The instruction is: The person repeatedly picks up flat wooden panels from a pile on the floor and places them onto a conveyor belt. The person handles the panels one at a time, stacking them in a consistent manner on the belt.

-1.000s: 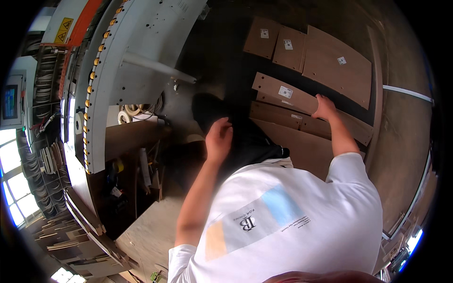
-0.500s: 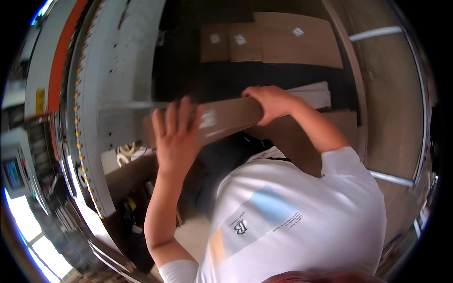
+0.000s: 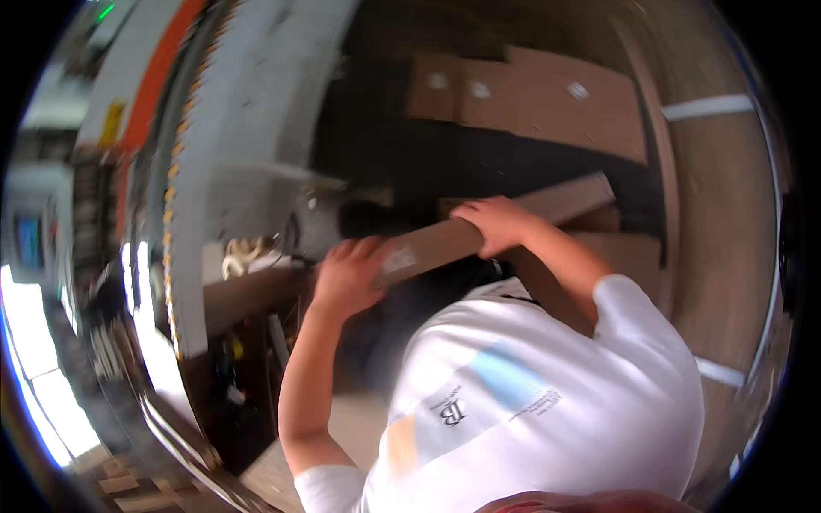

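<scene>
A long, narrow brown cardboard box [image 3: 438, 250] with a white label lies across in front of my body, its right end tilted slightly farther away. My left hand [image 3: 351, 275] is closed over its left end, the fingers partly blurred. Around the box's right part, my right hand [image 3: 498, 224] grips with the fingers over the top edge. Just beyond the right hand, a paler long cardboard piece [image 3: 571, 196] shows; whether it joins the held box I cannot tell.
Flat labelled cardboard sheets [image 3: 573, 103] lie on the dark surface ahead. To the left stands a grey machine table [image 3: 256, 111] with a row of yellow points along its edge. Tape rolls [image 3: 242, 256] sit near its corner. More cardboard [image 3: 629, 261] lies at right.
My left hand, spread open before, has closed on the box's left end. The box has come lower and nearer to my body. The whole view has shifted.
</scene>
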A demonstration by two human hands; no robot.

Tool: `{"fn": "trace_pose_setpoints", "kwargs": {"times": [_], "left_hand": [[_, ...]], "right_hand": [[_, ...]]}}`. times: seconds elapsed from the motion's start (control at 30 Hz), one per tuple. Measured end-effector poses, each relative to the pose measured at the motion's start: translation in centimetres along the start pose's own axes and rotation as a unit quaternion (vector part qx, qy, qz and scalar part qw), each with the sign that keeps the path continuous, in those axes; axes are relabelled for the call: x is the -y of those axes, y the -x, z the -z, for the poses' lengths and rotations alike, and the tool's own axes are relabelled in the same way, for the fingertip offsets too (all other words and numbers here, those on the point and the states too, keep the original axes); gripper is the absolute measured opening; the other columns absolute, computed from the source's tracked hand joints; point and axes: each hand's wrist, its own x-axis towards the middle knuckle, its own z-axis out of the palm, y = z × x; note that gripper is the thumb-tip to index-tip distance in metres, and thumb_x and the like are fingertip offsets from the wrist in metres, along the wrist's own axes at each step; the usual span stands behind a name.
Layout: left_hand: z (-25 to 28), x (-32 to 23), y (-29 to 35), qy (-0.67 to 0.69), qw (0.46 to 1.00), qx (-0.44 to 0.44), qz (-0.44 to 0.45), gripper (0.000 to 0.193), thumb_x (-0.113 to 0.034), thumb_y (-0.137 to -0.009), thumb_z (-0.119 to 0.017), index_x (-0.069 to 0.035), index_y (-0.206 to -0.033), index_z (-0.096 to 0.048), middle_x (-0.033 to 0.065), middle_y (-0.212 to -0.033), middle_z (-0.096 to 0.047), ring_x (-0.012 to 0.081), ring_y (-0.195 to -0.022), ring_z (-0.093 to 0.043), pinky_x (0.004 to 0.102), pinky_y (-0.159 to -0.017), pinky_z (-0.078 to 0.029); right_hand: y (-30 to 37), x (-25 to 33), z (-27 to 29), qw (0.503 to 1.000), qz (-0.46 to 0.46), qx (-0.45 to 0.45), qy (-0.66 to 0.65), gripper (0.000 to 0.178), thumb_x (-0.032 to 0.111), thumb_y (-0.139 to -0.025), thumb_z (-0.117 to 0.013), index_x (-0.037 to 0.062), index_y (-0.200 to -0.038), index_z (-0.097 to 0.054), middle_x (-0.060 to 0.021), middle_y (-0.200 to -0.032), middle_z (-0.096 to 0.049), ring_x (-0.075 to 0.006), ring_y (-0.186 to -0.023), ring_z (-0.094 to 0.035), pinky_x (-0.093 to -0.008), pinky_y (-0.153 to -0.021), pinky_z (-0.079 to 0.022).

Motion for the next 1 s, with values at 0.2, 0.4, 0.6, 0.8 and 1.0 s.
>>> {"fn": "trace_pose_setpoints", "kwargs": {"times": [0.2, 0.4, 0.6, 0.8, 1.0], "left_hand": [[4.0, -1.6, 2.4, -0.026, 0.994, 0.102, -0.006, 0.096, -0.026, -0.074, -0.081, -0.033, -0.162, -0.044, 0.0122, -0.126, -0.061, 0.0350, -0.104, -0.068, 0.0467, -0.088, -0.057], [1.1, -3.8, 11.3, 0.084, 0.995, -0.033, 0.043, 0.090, -0.026, -0.076, -0.080, -0.039, -0.159, -0.047, 0.0149, -0.141, -0.059, 0.0348, -0.106, -0.067, 0.0459, -0.081, -0.061], [-3.0, -8.7, 18.3, 0.145, 0.942, -0.268, 0.142, 0.082, -0.020, -0.073, -0.087, -0.037, -0.149, -0.061, 0.0171, -0.141, -0.062, 0.0326, -0.110, -0.070, 0.0426, -0.083, -0.061], [-5.0, -14.0, 27.3, 0.213, 0.820, -0.400, 0.350, 0.084, -0.024, -0.070, -0.093, -0.035, -0.148, -0.063, 0.0131, -0.142, -0.062, 0.0333, -0.114, -0.072, 0.0398, -0.090, -0.062], [-4.4, -17.8, 39.2, 0.214, 0.677, -0.484, 0.511, 0.090, -0.016, -0.065, -0.096, -0.015, -0.149, -0.063, 0.0154, -0.140, -0.063, 0.0321, -0.128, -0.065, 0.0416, -0.106, -0.055]], "right_hand": [[0.7, 5.9, 3.3, 0.999, 0.015, -0.026, 0.039, 0.078, 0.028, -0.054, -0.087, 0.0142, -0.128, -0.066, -0.0130, -0.122, -0.073, -0.0375, -0.110, -0.071, -0.0466, -0.095, -0.058], [-0.1, 12.7, 6.5, 0.986, 0.130, -0.017, 0.106, 0.071, 0.025, -0.049, -0.085, 0.0125, -0.116, -0.067, -0.0094, -0.108, -0.074, -0.0339, -0.099, -0.072, -0.0442, -0.085, -0.057], [-3.8, 21.9, 11.5, 0.947, 0.251, 0.045, 0.194, 0.067, 0.023, -0.046, -0.088, 0.0105, -0.110, -0.069, -0.0099, -0.109, -0.074, -0.0348, -0.105, -0.070, -0.0527, -0.102, -0.051], [-7.8, 33.5, 11.9, 0.816, 0.532, -0.141, 0.177, 0.055, 0.023, -0.068, -0.090, 0.0136, -0.117, -0.069, -0.0033, -0.122, -0.074, -0.0268, -0.118, -0.068, -0.0610, -0.119, -0.043], [-10.0, 37.0, 6.1, 0.790, 0.603, -0.114, 0.008, 0.042, 0.017, -0.074, -0.086, 0.0132, -0.112, -0.069, -0.0038, -0.101, -0.079, -0.0267, -0.094, -0.074, -0.0534, -0.105, -0.053]]}}
